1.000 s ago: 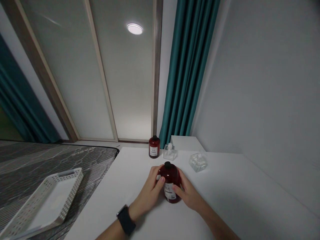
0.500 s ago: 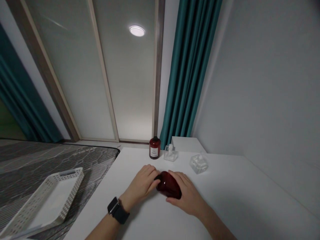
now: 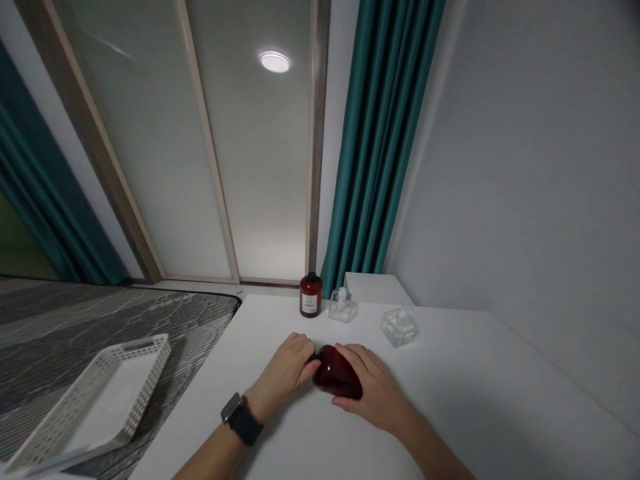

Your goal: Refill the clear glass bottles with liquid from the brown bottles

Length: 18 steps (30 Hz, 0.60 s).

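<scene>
From here, past the left edge of the table, I see a basket. Next comes the left hand, fingers closed about the neck end of the bottle, which tilts with its neck leftward, well in from the left edge, short of the far one. The right hand wraps its body. Smooth sides could slip, so I'd brace the body firmly and hold the left fingers square to the neck.

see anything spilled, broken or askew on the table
Nothing looks spilled or broken. The nearer red bottle is tipped, its neck toward the left hand, but the right hand grips it, so that seems deliberate. The farther red bottle stands upright.
</scene>
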Each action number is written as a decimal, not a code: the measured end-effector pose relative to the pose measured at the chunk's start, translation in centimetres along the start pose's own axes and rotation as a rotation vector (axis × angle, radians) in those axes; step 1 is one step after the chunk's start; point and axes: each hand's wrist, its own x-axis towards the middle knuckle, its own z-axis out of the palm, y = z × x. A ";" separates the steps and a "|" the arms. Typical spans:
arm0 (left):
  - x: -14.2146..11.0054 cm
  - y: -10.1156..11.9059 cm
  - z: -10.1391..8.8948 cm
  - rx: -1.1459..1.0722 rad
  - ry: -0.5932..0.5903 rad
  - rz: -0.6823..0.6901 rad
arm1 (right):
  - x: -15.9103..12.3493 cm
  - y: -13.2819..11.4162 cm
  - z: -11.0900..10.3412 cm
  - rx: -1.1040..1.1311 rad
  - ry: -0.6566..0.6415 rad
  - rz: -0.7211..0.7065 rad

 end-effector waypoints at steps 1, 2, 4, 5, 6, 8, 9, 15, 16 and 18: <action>0.0 0.0 0.0 0.002 0.001 -0.006 | 0.0 0.0 0.0 -0.005 0.002 -0.003; 0.1 0.1 -0.1 0.005 -0.002 -0.009 | 0.0 -0.1 0.0 -0.005 0.003 -0.005; 0.1 0.2 -0.3 0.004 -0.003 -0.006 | 0.1 -0.1 -0.1 0.009 0.006 0.002; 0.1 0.2 -0.5 -0.004 0.011 -0.009 | 0.1 0.0 -0.2 0.023 0.008 0.015; 0.1 0.3 -0.7 -0.018 0.034 -0.015 | 0.1 0.0 -0.3 0.043 0.009 0.033; 0.0 0.6 -1.0 -0.058 0.080 -0.028 | 0.2 0.2 -0.5 0.099 0.016 0.081; 0.0 0.7 -1.2 -0.078 0.094 -0.034 | 0.2 0.3 -0.5 0.130 0.019 0.102; 0.1 1.6 -0.8 -0.337 0.136 -0.120 | -0.1 0.5 0.0 0.385 0.024 0.194; 0.2 1.7 -0.6 -0.407 0.143 -0.135 | -0.2 0.4 0.1 0.443 0.007 0.210; 0.3 1.8 -0.1 -0.533 0.139 -0.167 | -0.4 0.2 0.3 0.531 -0.048 0.222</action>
